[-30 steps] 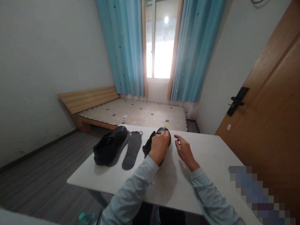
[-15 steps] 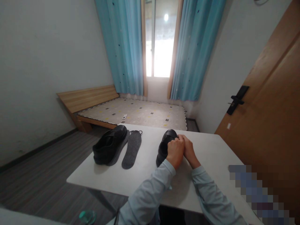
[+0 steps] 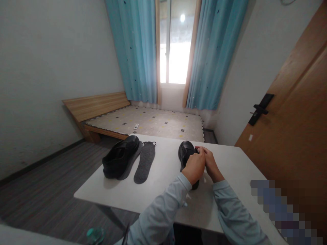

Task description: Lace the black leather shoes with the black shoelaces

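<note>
A black shoe point(image 3: 186, 148) stands on the white table point(image 3: 163, 200), its toe pointing away from me. My left hand point(image 3: 195, 167) reaches across the shoe's opening, fingers closed on its right upper edge. Against that same edge, my right hand point(image 3: 211, 164) is closed too, its fingertips meeting those of the left. What exactly the fingertips pinch is hidden. Further left, a second black shoe point(image 3: 121, 156) rests with a grey insole point(image 3: 131, 165) showing along its right side. Another grey insole point(image 3: 144, 165) lies flat beside it, with a thin dark loop point(image 3: 153, 143) at its far end.
Beyond the table is a bed point(image 3: 153, 119) with a patterned mattress and a white remote point(image 3: 136, 126) on it. A wooden door point(image 3: 293, 136) stands at the right. Below the table's near left side is a green, see-through object point(image 3: 95, 235).
The shoe in my hands has turned, its heel swinging right and towards me. Both hands have shifted slightly right with it. The other shoe and the insoles stay in place.
</note>
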Demonstrator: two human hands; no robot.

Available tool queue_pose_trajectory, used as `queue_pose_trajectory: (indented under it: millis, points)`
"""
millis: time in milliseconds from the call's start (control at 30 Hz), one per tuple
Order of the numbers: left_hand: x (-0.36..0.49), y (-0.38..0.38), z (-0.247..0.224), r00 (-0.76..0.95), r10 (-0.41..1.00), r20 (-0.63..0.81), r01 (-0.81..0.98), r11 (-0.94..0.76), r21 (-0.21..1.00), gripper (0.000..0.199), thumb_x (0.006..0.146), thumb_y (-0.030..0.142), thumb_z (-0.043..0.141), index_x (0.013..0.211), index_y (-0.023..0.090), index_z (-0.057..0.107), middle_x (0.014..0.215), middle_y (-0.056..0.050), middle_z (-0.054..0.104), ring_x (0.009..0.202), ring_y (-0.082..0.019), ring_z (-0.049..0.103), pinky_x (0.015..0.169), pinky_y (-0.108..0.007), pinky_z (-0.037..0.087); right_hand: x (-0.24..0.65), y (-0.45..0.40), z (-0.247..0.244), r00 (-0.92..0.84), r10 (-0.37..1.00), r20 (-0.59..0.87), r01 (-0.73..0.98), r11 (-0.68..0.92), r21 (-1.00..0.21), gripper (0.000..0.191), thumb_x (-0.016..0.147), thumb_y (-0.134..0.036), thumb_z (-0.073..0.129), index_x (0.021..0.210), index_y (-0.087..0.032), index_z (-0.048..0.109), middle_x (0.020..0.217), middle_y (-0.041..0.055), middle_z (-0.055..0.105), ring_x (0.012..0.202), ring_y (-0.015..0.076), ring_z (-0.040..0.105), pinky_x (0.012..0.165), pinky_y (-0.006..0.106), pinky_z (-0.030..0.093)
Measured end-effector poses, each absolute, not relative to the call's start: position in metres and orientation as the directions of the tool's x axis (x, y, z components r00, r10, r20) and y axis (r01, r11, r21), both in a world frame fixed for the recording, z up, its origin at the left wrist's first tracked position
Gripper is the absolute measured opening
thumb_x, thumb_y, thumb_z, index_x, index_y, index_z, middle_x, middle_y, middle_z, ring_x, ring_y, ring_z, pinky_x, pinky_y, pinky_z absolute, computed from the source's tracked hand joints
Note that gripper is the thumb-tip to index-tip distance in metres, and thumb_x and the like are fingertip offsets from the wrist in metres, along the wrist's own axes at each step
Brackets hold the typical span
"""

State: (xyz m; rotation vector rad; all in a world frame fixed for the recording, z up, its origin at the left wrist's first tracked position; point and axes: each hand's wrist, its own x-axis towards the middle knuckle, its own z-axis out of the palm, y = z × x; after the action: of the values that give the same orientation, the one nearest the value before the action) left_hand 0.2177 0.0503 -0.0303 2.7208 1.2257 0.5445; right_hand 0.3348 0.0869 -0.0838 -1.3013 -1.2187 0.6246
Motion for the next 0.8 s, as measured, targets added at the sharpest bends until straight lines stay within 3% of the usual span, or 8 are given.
queue_pose_trajectory:
  millis: [167,267,367,600,800]
  points:
    - [0.2,0.055,-0.028,0.626,0.737,0.256,0.668,-0.676,0.312,0.051,0.086,0.017,0.048,0.131,0.007,0.027,0.094,-0.019,0.067,0.087,-0.028,0.068,0.073,-0.037,0.052,0.333,0.085,-0.083,0.26,0.914,0.31,0.269,0.24,-0.933,0.041,0.072,-0.048,0.054,0.091,-0.015,0.068,0.098,0.0116,0.07,0.09,0.0258,0.062,0.082,0.039,0.047]
    - [0.18,0.061,-0.016,0.644,0.725,0.246,0.645,-0.686,0.337,0.041,0.085,0.027,0.052,0.124,0.015,0.042,0.104,-0.015,0.066,0.098,-0.027,0.064,0.08,-0.035,0.05,0.329,0.085,-0.085,0.219,0.918,0.331,0.323,0.252,-0.912,0.041,0.069,-0.047,0.058,0.094,-0.016,0.067,0.102,0.012,0.068,0.091,0.026,0.062,0.082,0.04,0.047]
    - [0.158,0.07,-0.004,0.589,0.775,0.227,0.685,-0.629,0.369,0.029,0.087,0.03,0.049,0.115,0.02,0.053,0.104,-0.009,0.067,0.096,-0.021,0.064,0.082,-0.03,0.049,0.325,0.085,-0.087,0.231,0.902,0.364,0.42,0.245,-0.874,0.038,0.067,-0.041,0.06,0.096,-0.017,0.065,0.104,0.0111,0.066,0.091,0.0252,0.06,0.083,0.041,0.046]
    - [0.114,0.107,0.003,0.381,0.879,0.287,0.797,-0.47,0.38,0.025,0.087,0.023,0.048,0.108,0.023,0.06,0.097,-0.005,0.07,0.086,-0.016,0.064,0.079,-0.026,0.047,0.322,0.086,-0.091,0.269,0.885,0.379,0.485,0.216,-0.848,0.034,0.07,-0.036,0.054,0.098,-0.018,0.063,0.104,0.01,0.064,0.088,0.0233,0.058,0.082,0.042,0.046]
    - [0.073,0.151,-0.013,0.209,0.953,0.219,0.895,-0.277,0.35,0.027,0.084,0.02,0.049,0.106,0.022,0.064,0.101,-0.007,0.069,0.091,-0.02,0.063,0.081,-0.028,0.046,0.323,0.086,-0.093,0.285,0.864,0.415,0.501,0.236,-0.833,0.032,0.073,-0.035,0.051,0.096,-0.017,0.062,0.103,0.0104,0.063,0.088,0.0229,0.058,0.082,0.041,0.045]
